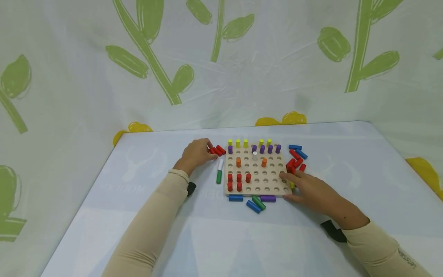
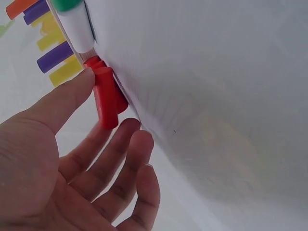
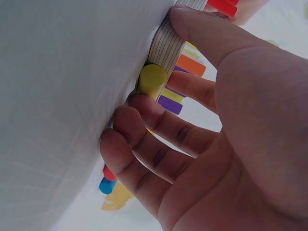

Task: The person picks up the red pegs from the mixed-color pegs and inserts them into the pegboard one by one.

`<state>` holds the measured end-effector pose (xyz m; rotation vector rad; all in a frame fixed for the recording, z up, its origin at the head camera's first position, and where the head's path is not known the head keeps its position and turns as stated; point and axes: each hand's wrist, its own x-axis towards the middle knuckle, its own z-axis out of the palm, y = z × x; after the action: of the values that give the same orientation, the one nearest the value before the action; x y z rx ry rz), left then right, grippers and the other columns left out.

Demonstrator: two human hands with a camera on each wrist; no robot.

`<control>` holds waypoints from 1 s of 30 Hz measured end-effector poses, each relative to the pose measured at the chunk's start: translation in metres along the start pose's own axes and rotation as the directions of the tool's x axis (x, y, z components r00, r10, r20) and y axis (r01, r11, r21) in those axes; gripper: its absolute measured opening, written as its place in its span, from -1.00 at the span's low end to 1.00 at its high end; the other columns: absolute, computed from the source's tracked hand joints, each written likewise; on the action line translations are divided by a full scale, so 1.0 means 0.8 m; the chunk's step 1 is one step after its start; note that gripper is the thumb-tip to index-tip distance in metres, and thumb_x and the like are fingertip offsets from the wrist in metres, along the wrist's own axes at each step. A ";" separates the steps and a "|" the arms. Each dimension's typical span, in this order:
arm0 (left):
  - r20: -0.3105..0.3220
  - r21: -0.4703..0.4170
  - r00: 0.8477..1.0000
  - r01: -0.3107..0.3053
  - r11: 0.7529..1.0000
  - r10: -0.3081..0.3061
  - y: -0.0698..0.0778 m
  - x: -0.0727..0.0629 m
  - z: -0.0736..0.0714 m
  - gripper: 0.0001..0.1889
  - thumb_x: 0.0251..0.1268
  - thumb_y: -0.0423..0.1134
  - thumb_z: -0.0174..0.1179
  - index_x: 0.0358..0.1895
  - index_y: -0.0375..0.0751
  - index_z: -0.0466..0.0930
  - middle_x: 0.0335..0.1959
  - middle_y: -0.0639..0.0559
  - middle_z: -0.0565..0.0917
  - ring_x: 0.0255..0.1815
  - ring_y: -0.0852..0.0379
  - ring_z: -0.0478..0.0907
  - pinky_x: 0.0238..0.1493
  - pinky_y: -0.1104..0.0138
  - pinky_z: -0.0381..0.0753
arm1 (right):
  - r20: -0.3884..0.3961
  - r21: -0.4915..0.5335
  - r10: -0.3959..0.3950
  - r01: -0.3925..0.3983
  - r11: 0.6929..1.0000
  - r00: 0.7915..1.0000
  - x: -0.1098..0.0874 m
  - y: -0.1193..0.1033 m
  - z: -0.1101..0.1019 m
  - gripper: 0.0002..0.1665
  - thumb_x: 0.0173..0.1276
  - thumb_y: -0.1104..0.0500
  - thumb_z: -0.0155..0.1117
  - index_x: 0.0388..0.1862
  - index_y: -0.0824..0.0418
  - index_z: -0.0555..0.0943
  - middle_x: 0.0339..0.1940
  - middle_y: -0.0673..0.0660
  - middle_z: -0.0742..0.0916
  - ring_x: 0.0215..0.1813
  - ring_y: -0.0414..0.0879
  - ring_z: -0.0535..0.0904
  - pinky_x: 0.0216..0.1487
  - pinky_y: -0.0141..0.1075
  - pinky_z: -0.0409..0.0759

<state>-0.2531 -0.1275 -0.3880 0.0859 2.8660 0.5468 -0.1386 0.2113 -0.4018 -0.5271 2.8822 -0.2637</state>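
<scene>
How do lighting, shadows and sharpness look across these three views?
Head: fairly even light, soft shadows beside the sleeves on the table. Left wrist: near red peg reasonably clear, table pale and low in contrast. Right wrist: dimmer, right hand shaded, distant orange peg softer.

Covered, cropped, unreadable
In the head view, a yellow peg [image 1: 292, 185] is mostly covered by the right hand [image 1: 315, 192] and a red peg [image 1: 211, 151] partly by the left hand [image 1: 195, 154]. Both sleeves [image 1: 149, 227] are cut off below; one's lettering [image 1: 406, 257] cannot be read.
</scene>
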 end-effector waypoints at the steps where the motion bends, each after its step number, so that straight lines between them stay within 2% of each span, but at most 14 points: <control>1: -0.003 -0.009 1.000 -0.002 1.000 0.002 0.001 0.000 0.000 -0.59 0.22 -0.04 0.41 0.03 -0.16 0.55 -0.30 -0.02 0.66 -0.24 0.03 0.54 -0.24 0.31 0.54 | 0.000 0.001 0.001 -0.001 1.000 1.000 0.000 0.000 0.000 -0.15 0.22 -0.15 0.48 0.44 0.05 0.43 0.27 0.43 0.57 0.17 0.32 0.60 0.05 0.15 0.66; 8: -0.028 -0.067 0.999 -0.034 0.997 0.032 0.001 -0.006 -0.001 -0.62 0.22 -0.14 0.42 0.01 -0.12 0.50 -0.19 -0.06 0.70 -0.21 0.01 0.57 -0.15 0.27 0.60 | 0.010 0.021 0.001 -0.001 1.000 1.000 0.000 0.002 0.001 -0.14 0.21 -0.14 0.48 0.44 0.05 0.43 0.24 0.41 0.58 0.13 0.28 0.61 0.03 0.13 0.68; 15: -0.069 -0.121 0.997 -0.043 0.992 0.034 -0.001 -0.007 0.002 -0.72 0.30 -0.21 0.34 -0.01 -0.11 0.50 -0.08 -0.10 0.72 -0.13 -0.02 0.61 0.00 0.23 0.67 | -0.004 0.018 -0.016 0.016 1.000 1.000 -0.001 0.003 0.001 -0.15 0.21 -0.13 0.48 0.44 0.06 0.43 0.26 0.42 0.57 0.15 0.30 0.61 0.03 0.12 0.68; 23: -0.120 -0.144 0.990 -0.090 0.986 0.073 0.004 -0.017 0.003 -0.74 0.34 -0.21 0.30 0.02 -0.09 0.51 -0.07 -0.08 0.72 -0.16 0.00 0.62 -0.08 0.27 0.69 | -0.011 0.012 -0.020 0.020 1.000 1.000 -0.002 0.003 0.004 -0.14 0.19 -0.12 0.50 0.43 0.07 0.44 0.23 0.41 0.59 0.12 0.26 0.63 0.01 0.08 0.70; 30: -0.174 -0.221 0.980 -0.133 0.966 0.096 0.015 -0.033 -0.004 -0.69 0.33 -0.20 0.31 0.07 -0.10 0.51 -0.07 -0.03 0.70 -0.13 0.01 0.61 -0.11 0.25 0.71 | -0.031 -0.002 -0.033 0.033 0.999 0.999 -0.002 0.004 0.003 -0.15 0.20 -0.12 0.50 0.43 0.07 0.45 0.22 0.40 0.60 0.12 0.26 0.63 0.02 0.08 0.69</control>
<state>-0.2281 -0.1201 -0.3753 0.1775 2.9407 0.9497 -0.1376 0.2141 -0.4043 -0.5767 2.9062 -0.2772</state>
